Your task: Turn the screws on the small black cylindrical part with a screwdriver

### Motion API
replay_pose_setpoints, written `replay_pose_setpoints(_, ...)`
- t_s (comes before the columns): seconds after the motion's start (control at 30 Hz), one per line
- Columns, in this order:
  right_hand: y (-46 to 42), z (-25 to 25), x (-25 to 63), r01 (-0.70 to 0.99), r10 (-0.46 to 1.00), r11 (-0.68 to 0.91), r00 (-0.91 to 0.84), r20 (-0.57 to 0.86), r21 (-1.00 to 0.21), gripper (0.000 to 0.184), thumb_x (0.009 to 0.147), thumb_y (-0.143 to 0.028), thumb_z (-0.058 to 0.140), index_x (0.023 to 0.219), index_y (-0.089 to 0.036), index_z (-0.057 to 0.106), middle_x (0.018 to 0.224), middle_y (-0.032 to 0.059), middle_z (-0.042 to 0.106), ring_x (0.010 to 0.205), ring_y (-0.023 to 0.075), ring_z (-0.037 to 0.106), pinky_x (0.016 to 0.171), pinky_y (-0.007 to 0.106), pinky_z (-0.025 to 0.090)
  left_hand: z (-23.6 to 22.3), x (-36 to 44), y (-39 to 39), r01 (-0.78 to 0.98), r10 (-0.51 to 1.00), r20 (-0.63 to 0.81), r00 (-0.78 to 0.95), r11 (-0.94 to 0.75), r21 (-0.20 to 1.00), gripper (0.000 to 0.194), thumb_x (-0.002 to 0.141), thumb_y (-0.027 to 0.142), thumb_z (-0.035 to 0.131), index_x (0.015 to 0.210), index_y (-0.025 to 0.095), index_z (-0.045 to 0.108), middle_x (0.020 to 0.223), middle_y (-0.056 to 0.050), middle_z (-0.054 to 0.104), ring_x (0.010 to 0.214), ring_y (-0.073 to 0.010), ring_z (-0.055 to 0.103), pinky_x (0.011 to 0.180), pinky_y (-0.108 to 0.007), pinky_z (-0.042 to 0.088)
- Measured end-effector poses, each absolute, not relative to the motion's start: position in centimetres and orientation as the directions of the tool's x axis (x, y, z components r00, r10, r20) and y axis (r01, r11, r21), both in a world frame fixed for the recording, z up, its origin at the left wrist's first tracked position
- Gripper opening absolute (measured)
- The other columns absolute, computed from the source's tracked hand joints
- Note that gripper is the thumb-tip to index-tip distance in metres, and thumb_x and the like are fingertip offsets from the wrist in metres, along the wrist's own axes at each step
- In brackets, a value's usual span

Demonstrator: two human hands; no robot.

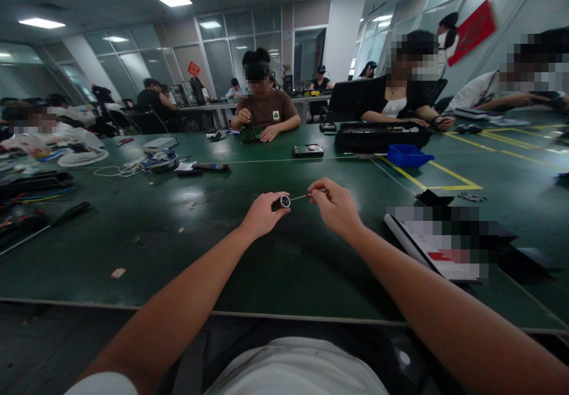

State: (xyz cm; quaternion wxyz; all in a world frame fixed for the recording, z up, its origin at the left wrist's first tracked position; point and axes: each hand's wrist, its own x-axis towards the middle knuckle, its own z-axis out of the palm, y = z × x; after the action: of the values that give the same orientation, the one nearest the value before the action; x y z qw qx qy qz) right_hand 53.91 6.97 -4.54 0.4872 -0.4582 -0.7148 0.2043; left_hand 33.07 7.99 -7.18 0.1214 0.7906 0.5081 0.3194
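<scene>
In the head view, my forearms reach forward and converge over the table (200,259), my left hand (260,216) gripping a black cylinder (276,204) with its silver-rimmed end toward my right hand (335,204), whose bent fingers pinch a thin red-ended tool (300,197); whether its tip touches the cylinder I cannot tell. A wide stretch of green tabletop lies left of my grip, the table's near edge (306,318) runs below it, and a white box-like item (444,259) bounds my right side.
</scene>
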Motion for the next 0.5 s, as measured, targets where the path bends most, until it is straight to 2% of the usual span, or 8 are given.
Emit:
replay_pose_setpoints(0.13,6.77,-4.31,53.83,0.555,0.848,0.475,-0.082,0.523,-0.683,0.036,0.097,-0.046,0.043,0.082,-0.023,0.066,0.062,0.001,0.061,0.061,0.0187,0.057,0.06,0.032,0.037,-7.21,33.06,7.98,0.722,0.877,0.391,0.278,-0.46,0.518,0.042,0.086,0.027,0.071,0.127,0.022,0.066,0.114,-0.007,0.07,0.104,-0.0248,0.061,0.093,-0.039,0.046)
replay_pose_setpoints(0.23,6.79,-4.37,53.78,0.566,0.84,0.485,-0.092,0.534,-0.666,0.028,0.097,-0.039,0.043,0.101,-0.023,0.066,0.07,0.0026,0.065,0.064,0.0199,0.059,0.063,0.033,0.038,-7.26,33.05,8.0,0.722,0.879,0.389,0.276,-0.457,0.519,0.041,0.086,0.027,0.071,0.126,0.023,0.066,0.115,-0.007,0.07,0.105,-0.025,0.062,0.095,-0.04,0.046)
replay_pose_setpoints(0.33,6.88,-4.52,53.8,0.523,0.846,0.495,-0.108,0.522,-0.694,0.03,0.096,-0.032,0.042,0.118,-0.023,0.06,0.075,0.0027,0.066,0.069,0.021,0.062,0.067,0.034,0.041,-7.27,33.05,7.99,0.721,0.882,0.39,0.265,-0.45,0.527,0.04,0.086,0.027,0.07,0.126,0.023,0.066,0.113,-0.007,0.07,0.104,-0.0248,0.062,0.095,-0.039,0.046)
replay_pose_setpoints(0.5,6.74,-4.28,53.85,0.537,0.862,0.471,-0.111,0.495,-0.7,0.032,0.098,-0.041,0.039,0.103,-0.023,0.066,0.075,0.0031,0.067,0.069,0.0211,0.062,0.067,0.034,0.041,-7.2,33.16,7.89,0.721,0.882,0.385,0.271,-0.451,0.526,0.041,0.085,0.026,0.071,0.126,0.023,0.067,0.11,-0.006,0.071,0.102,-0.0243,0.062,0.092,-0.039,0.047)
